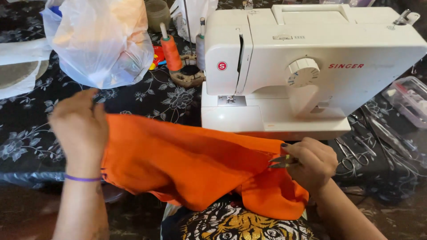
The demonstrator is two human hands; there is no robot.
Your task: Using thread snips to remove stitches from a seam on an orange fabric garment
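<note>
We observe the left hand (80,129) closed on the left edge of an orange cloth (187,164), gripping it and lifting that edge above the counter (26,146). A purple band (82,178) circles the left wrist. The right hand (311,162) is closed around a small pair of metal thread snips (279,162), whose blades point left and touch the cloth at its right-hand fold. The cloth spans the space between both hands, directly in front of the white sewing machine (311,66), and hangs down over the person's lap, where a tiger-print garment (240,224) shows beneath it.

We note that the counter carries a black covering with a pale floral pattern. Behind the cloth, left of the machine, stands an orange thread cone (171,52), with a grey spool (200,49) just beside the machine's body. A translucent white plastic bag (102,40) sits at the far left of the counter, well apart from the hands. To the right of the machine we record a clear plastic box (409,100) and several metal scissors (351,153) lying flat on the covering, near the right hand but not touching it.
</note>
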